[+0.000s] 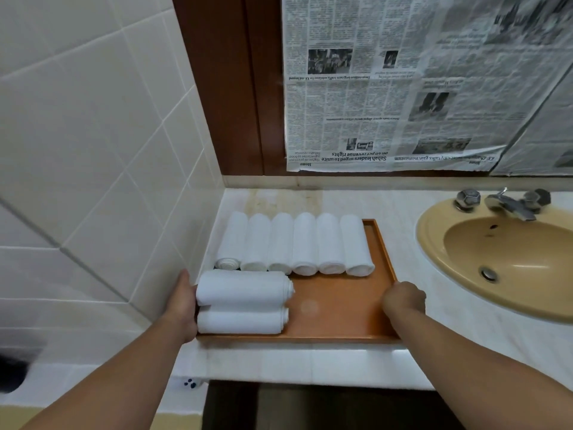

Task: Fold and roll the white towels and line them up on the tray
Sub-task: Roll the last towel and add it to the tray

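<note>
On the worktop point(449, 324) beside the sink point(496, 252), the right hand point(403, 297) grips the rim of the tray point(335, 305) and the left hand point(184, 301) sits at its left edge (can't tell its grip), so a jerky tilt could send the two front towel rolls point(242, 293) on it rolling loose, imo.

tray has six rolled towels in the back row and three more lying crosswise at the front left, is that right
Not quite. The head view shows two rolls lying crosswise at the front left of the tray, not three. The back row of six is right.
</note>
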